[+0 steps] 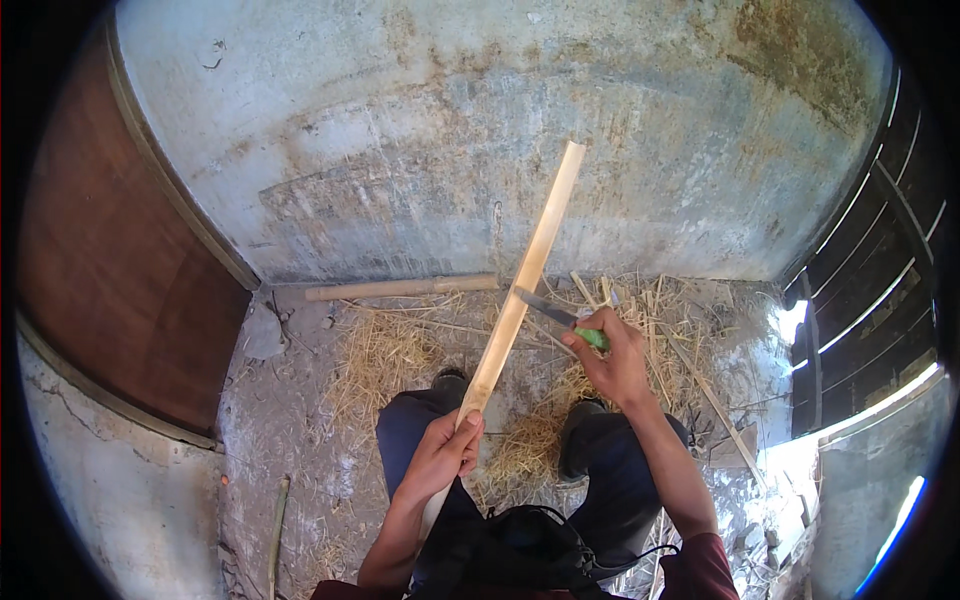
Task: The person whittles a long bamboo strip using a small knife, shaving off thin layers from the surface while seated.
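A long split bamboo strip slants up and away from my lap, its pale inner face showing. My left hand is closed around its lower part, thumb on top. In my right hand is a knife with a green handle, gripped in a fist. Its grey blade points left, and the tip meets the strip's right edge near mid-length. The strip's bottom end runs under my left forearm, partly hidden by it.
Bamboo shavings lie in heaps around my feet. A bamboo pole rests along the stained wall. A brown door panel stands at left, dark slats at right. A thin stick lies at lower left.
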The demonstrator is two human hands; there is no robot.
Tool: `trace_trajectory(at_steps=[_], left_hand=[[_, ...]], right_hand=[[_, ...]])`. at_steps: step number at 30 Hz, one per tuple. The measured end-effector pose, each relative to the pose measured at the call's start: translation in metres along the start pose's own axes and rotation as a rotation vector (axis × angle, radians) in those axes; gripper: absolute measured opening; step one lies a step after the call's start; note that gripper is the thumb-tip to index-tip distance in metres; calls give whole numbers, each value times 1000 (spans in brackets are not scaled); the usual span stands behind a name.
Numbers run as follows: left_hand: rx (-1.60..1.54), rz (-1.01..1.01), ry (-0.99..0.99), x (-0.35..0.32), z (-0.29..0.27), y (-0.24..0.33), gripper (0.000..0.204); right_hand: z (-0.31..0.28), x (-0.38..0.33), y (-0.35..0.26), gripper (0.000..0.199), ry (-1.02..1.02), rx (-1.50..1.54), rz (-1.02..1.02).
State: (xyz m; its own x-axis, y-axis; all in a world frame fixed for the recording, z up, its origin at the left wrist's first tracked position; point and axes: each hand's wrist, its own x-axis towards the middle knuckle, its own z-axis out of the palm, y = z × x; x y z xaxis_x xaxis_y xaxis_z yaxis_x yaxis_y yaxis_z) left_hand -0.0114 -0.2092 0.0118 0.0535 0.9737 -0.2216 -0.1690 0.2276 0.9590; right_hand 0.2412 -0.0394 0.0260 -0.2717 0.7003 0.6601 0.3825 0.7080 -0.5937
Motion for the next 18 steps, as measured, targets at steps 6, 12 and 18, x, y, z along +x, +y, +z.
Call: trace_trajectory(at_steps=[6, 12, 18], left_hand=[[100, 41, -9, 1, 5, -11, 42], [503, 194, 80, -1, 20, -7, 41], [635, 195, 87, -10, 35, 3, 33]], right_hand=[[4, -12, 2, 31, -137, 86, 138], [-2, -13, 33, 21, -198, -208, -6], [-8, -3, 24, 24, -92, -239, 131]])
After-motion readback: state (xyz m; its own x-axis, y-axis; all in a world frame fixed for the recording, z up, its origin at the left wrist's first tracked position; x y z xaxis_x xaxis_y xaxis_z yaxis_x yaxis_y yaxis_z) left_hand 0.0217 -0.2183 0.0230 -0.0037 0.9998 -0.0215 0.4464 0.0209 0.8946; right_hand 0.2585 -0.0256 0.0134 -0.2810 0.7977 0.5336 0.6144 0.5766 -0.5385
